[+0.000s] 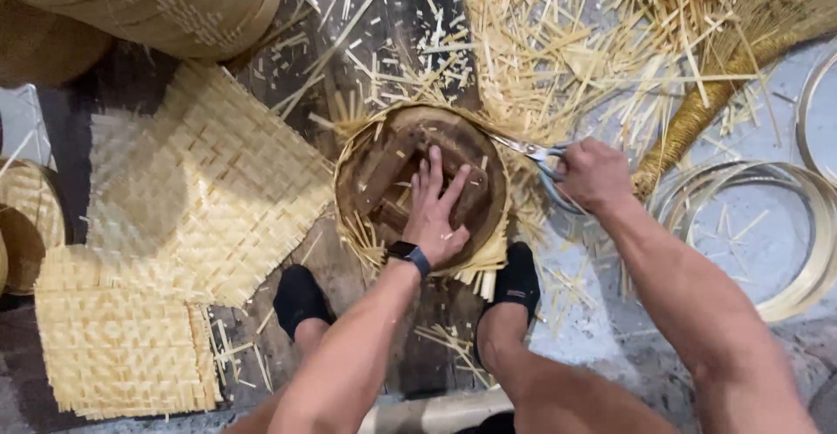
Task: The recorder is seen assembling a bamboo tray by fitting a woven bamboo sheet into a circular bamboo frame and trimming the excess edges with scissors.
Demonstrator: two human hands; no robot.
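Workpiece: round wooden mould (pixel 410 150) with a woven bamboo mat (pixel 353 133) pressed under it, on the floor between the person's two dark-socked feet; fringe of strip ends sticks out around the rim.
Step in hand: trimming, by my reading. Strip ends look cut close along the upper right rim; long ends remain at the lower left and bottom (pixel 366 242).
Left hand (pixel 433 216): laid flat, fingers spread, pressing down on top of the mould; not gripping anything. Dark watch at the wrist.
Right hand (pixel 593 175): clenched around the handles of scissors (pixel 532 150), blades pointing left and meeting the rim at upper right. Whether the blades are parted or shut cannot be told; they are thin and partly lost against the straw.
Next move calls for: judged, blades kept tight to the rim and steady downward pressure so the mat does not slip as the cut travels round.
Edges: left fingertips lie well inside the rim, apart from the blades.
Open room: little. Offcuts (pixel 558 41) thick above and to the right; flat woven mats (pixel 209 181) just left of the mould; bamboo hoops (pixel 785 225) right of the right forearm; broom-like bundle (pixel 697 111) beyond the right hand.
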